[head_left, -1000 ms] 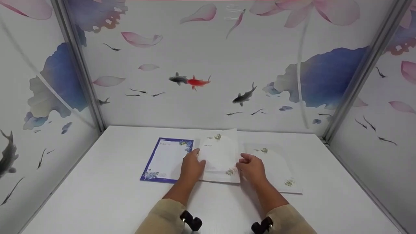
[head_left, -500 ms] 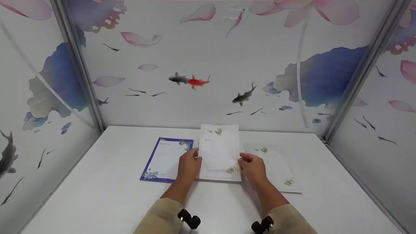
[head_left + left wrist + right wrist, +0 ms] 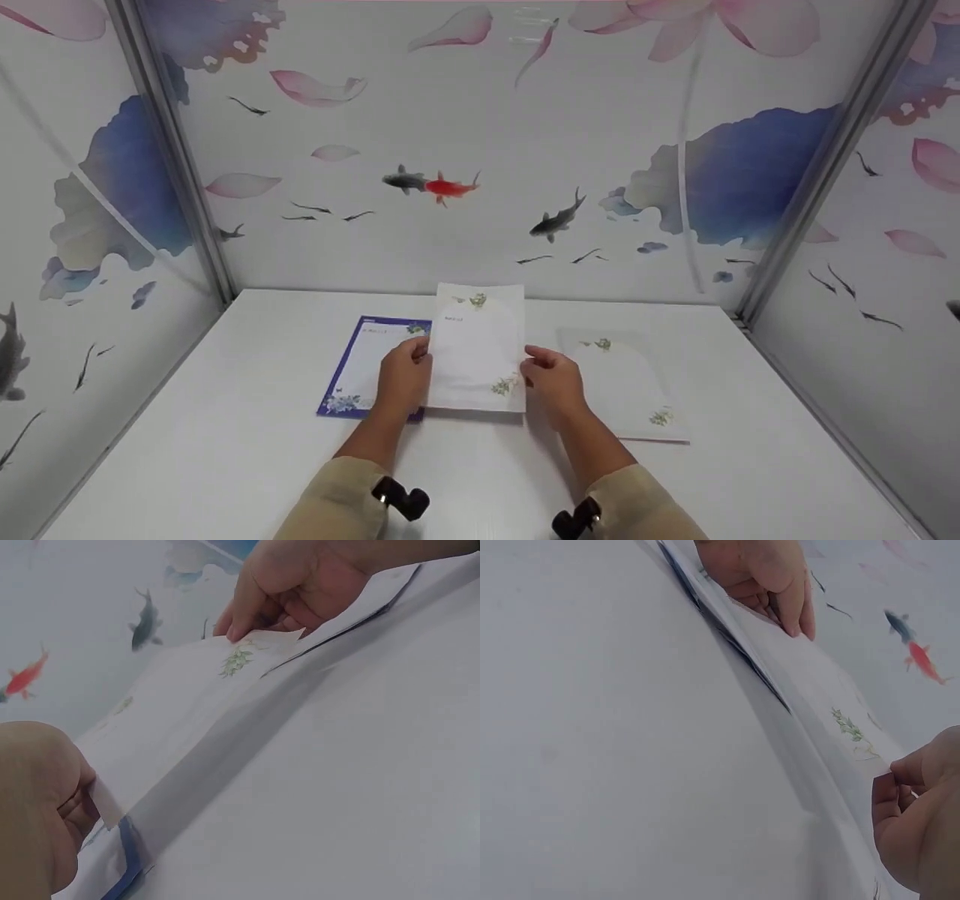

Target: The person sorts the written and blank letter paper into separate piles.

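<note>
Between both hands a white sheet of paper (image 3: 476, 352) with small green floral prints is held up off the table, its far end tilted upward. My left hand (image 3: 403, 375) pinches its left edge, and my right hand (image 3: 555, 379) pinches the right edge between thumb and fingers. In the left wrist view the sheet (image 3: 172, 705) sags slightly between the hands. Under the left hand lies a pad of paper with a blue floral border (image 3: 349, 375), partly covered by that hand. To the right of the right hand lies a similar white floral pad (image 3: 622, 390).
The white table (image 3: 225, 450) ends at a back wall (image 3: 337, 255) printed with fish and petals. Side walls with metal corner posts (image 3: 176, 165) stand left and right. A small black device (image 3: 401, 499) sits on each beige sleeve.
The sheet has risen off the table and shifted left over the blue-bordered pad's right edge. Both hands have moved left with it, and its curled far corner now lies flatter.
</note>
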`<action>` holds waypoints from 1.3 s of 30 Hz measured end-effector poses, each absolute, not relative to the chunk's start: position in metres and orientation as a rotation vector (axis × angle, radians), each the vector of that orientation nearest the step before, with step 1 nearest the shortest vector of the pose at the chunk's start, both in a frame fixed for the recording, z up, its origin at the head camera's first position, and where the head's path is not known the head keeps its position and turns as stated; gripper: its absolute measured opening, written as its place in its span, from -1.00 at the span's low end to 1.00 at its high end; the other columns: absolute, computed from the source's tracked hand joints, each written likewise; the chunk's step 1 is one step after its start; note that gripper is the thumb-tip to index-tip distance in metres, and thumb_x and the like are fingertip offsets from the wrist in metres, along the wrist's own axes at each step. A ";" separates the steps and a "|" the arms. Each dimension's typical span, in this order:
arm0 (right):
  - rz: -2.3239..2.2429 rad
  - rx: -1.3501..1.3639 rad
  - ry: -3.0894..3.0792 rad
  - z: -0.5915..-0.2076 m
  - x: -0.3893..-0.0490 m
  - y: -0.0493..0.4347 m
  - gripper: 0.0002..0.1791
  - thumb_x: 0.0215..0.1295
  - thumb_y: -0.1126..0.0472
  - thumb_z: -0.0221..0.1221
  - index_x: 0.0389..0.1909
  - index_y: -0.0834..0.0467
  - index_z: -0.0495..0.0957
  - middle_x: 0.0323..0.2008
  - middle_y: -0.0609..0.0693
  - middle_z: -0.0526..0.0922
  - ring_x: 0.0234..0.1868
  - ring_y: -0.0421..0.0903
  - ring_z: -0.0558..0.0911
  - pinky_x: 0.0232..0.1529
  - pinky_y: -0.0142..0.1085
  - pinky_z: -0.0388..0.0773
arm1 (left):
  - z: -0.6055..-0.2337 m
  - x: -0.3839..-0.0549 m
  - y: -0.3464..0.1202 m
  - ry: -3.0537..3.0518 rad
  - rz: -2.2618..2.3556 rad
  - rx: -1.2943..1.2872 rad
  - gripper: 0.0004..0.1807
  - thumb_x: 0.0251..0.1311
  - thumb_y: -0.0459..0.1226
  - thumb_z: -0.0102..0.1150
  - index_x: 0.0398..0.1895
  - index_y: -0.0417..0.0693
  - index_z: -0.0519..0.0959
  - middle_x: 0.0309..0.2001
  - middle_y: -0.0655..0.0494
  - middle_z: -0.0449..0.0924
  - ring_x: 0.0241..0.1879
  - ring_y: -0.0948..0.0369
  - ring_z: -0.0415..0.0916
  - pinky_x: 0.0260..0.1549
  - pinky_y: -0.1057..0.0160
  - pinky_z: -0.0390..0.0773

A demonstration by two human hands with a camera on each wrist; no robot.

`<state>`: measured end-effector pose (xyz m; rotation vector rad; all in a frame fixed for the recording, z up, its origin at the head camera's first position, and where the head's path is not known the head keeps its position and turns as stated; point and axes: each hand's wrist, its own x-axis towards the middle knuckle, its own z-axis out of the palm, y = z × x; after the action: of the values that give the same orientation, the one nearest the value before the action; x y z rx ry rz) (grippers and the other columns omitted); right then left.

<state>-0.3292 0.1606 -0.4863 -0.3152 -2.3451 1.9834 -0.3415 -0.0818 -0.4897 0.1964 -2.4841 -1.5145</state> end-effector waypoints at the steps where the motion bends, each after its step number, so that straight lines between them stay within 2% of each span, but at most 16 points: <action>1: 2.003 -0.320 -2.339 -0.486 -0.329 0.154 -0.61 0.54 0.23 0.24 0.32 0.06 0.66 0.11 0.11 0.69 0.07 -0.01 0.71 0.16 -0.23 0.74 | -0.490 -0.342 -0.088 -2.494 -1.505 0.209 -0.57 0.55 -0.28 0.14 0.41 -0.05 0.60 0.23 -0.03 0.73 0.26 0.06 0.65 0.34 0.03 0.63; 8: 2.105 -0.271 -2.299 -0.485 -0.325 0.110 -0.61 0.54 0.26 0.22 0.32 0.13 0.65 0.08 0.14 0.69 0.04 -0.01 0.73 0.13 -0.21 0.76 | -0.490 -0.339 -0.129 -2.553 -1.422 0.274 -0.57 0.55 -0.29 0.10 0.41 -0.07 0.59 0.24 -0.07 0.71 0.25 0.00 0.62 0.32 -0.02 0.61; 13: 2.064 -0.278 -2.388 -0.485 -0.322 0.082 -0.60 0.53 0.26 0.25 0.33 0.08 0.64 0.05 0.06 0.70 0.00 -0.06 0.71 0.08 -0.26 0.77 | -0.487 -0.336 -0.152 -2.600 -1.402 0.336 -0.56 0.59 -0.30 0.03 0.45 -0.08 0.55 0.29 -0.11 0.67 0.29 -0.02 0.59 0.36 -0.05 0.58; 19: 2.076 -0.235 -2.400 -0.486 -0.320 0.059 -0.55 0.50 0.30 0.27 0.37 0.12 0.61 0.04 0.05 0.70 0.01 -0.07 0.71 0.10 -0.26 0.78 | -0.485 -0.334 -0.175 -2.596 -1.387 0.387 -0.55 0.60 -0.31 0.01 0.48 -0.10 0.53 0.32 -0.12 0.64 0.33 -0.04 0.56 0.39 -0.06 0.57; 30: 2.161 0.021 -2.512 -0.494 -0.325 0.046 -0.45 0.54 0.27 0.22 0.50 0.17 0.48 0.23 0.05 0.70 0.17 -0.11 0.73 0.31 -0.17 0.69 | -0.490 -0.330 -0.203 -2.563 -1.284 0.376 -0.57 0.56 -0.35 0.04 0.40 -0.25 0.57 0.27 -0.24 0.68 0.31 -0.14 0.61 0.35 -0.11 0.60; 39: 2.098 0.155 -2.639 -0.499 -0.329 0.049 -0.52 0.57 0.20 0.20 0.42 0.25 0.53 0.24 0.08 0.72 0.15 -0.10 0.73 0.24 -0.21 0.70 | -0.493 -0.328 -0.206 -2.595 -1.126 0.378 -0.57 0.57 -0.37 0.04 0.41 -0.24 0.54 0.29 -0.21 0.68 0.36 -0.18 0.59 0.37 -0.14 0.59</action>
<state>-0.3292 0.0487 -0.4991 0.1550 -2.6391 2.0982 -0.3281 -0.2058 -0.4931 0.3780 -2.5951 -1.1261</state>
